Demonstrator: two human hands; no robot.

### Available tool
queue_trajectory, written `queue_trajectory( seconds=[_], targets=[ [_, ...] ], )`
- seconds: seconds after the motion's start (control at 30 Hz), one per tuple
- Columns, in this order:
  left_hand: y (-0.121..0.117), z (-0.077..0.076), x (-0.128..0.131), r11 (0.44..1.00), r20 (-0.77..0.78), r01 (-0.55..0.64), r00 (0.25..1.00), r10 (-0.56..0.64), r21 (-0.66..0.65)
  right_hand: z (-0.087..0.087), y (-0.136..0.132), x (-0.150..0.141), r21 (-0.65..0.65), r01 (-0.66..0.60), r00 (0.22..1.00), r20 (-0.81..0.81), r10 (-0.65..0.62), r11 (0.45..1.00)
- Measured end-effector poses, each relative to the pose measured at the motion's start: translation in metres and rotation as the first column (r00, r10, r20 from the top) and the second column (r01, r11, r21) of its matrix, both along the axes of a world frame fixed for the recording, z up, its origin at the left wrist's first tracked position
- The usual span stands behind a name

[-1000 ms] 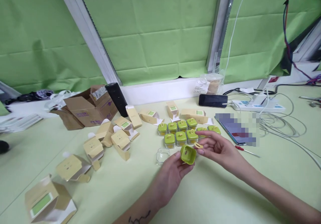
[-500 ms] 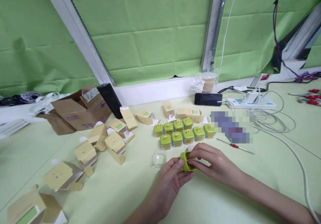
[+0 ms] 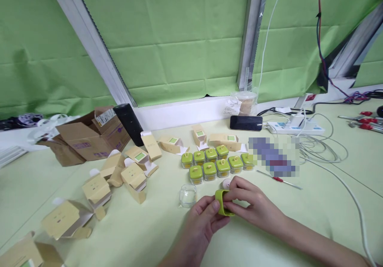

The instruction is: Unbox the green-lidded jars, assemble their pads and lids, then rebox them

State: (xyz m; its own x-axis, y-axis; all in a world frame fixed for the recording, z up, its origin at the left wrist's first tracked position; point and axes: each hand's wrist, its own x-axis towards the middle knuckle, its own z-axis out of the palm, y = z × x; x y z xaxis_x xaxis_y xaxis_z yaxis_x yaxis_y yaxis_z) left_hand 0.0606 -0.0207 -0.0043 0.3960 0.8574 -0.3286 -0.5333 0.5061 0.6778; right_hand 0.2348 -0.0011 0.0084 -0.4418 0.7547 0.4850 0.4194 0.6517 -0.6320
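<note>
My left hand (image 3: 206, 217) is closed around the side of a green square lid (image 3: 220, 208), its open underside turned toward my right hand. The fingers of my right hand (image 3: 247, 199) are pinched together inside that lid; what they grip there is hidden. A clear square container (image 3: 188, 195) stands on the table just left of my hands. Behind it are two rows of small clear containers with green lids (image 3: 210, 168), each lid with a loop on top. A small round whitish piece (image 3: 226, 183) lies behind my right hand.
Opened small cartons (image 3: 95, 188) spread over the left and back. A brown cardboard box (image 3: 89, 139) and a black cylinder (image 3: 128, 124) stand behind them. At the right are a red-handled screwdriver (image 3: 278, 179), a phone (image 3: 246, 122), a power strip (image 3: 296, 128) and white cables (image 3: 354, 195).
My view has shifted slightly, so things on the table sit a little lower and further left. My right fingers have shifted inside the green lid, which my left hand still holds.
</note>
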Motion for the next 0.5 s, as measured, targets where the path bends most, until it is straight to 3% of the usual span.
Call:
queue_trajectory(
  seconds=[0.27, 0.5],
  targets=[
    [0.0006, -0.0009, -0.0009, 1.000, 0.072, -0.004, 0.997, 0.006, -0.028, 0.0021, 0.0020, 0.0014, 0.006, 0.038, 0.999, -0.010, -0.038, 0.999],
    [-0.0010, 0.0067, 0.0003, 1.000, -0.089, -0.016, 0.996, 0.016, -0.003, 0.0066, 0.0022, 0.0049, -0.095, -0.060, 0.997, -0.054, 0.056, 0.994]
  ],
)
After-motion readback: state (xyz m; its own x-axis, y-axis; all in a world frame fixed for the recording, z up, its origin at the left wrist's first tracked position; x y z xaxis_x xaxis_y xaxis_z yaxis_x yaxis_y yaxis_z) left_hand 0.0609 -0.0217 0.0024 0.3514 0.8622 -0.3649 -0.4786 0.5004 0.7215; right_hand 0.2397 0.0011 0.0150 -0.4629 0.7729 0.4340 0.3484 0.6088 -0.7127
